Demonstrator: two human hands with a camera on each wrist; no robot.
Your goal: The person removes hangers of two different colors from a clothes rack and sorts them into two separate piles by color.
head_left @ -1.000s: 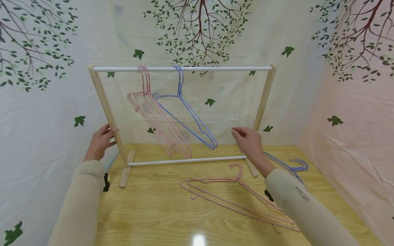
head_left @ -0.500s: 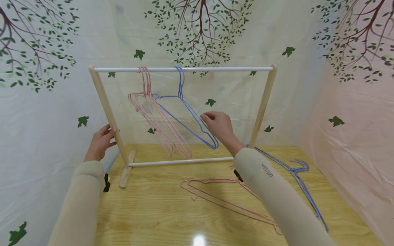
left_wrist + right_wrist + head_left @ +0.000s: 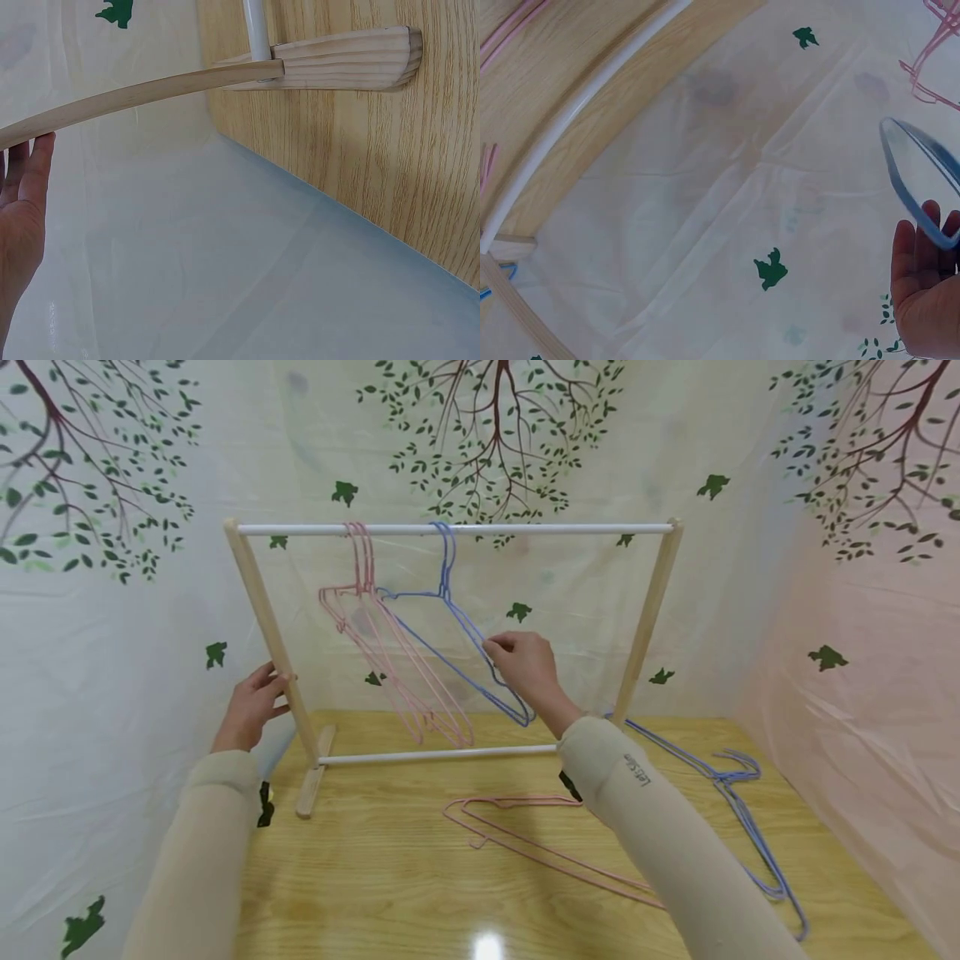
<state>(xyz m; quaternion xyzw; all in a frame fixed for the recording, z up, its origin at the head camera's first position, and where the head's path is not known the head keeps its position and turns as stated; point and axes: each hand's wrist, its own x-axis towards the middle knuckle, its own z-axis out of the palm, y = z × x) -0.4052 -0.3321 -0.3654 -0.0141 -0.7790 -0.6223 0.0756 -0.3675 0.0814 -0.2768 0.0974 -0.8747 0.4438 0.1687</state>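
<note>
My left hand (image 3: 253, 706) holds the left wooden post (image 3: 262, 602) of a small clothes rack, partway up. In the left wrist view its fingers (image 3: 37, 169) meet the post's edge. Two blue hangers (image 3: 468, 631) hang from the white top rail (image 3: 555, 529), near the middle. At their sloping right side, my right hand (image 3: 528, 668) pinches a blue hanger between thumb and fingers. The right wrist view shows that hanger (image 3: 900, 176) passing in front of the raised fingers, with the thumb hidden. Pink hangers (image 3: 405, 668) hang close together further left on the rail.
Pink hangers (image 3: 525, 852) lie on the wooden table (image 3: 360, 877), partly under the right sleeve. More blue hangers (image 3: 738, 810) lie at the right. A white lower bar (image 3: 420, 756) joins the rack's feet. Printed sheets (image 3: 750, 610) stand behind and at both sides.
My right hand has moved left from near the right post to the hanging blue hangers and now pinches one. My left hand stays on its post. The view has shifted slightly.
</note>
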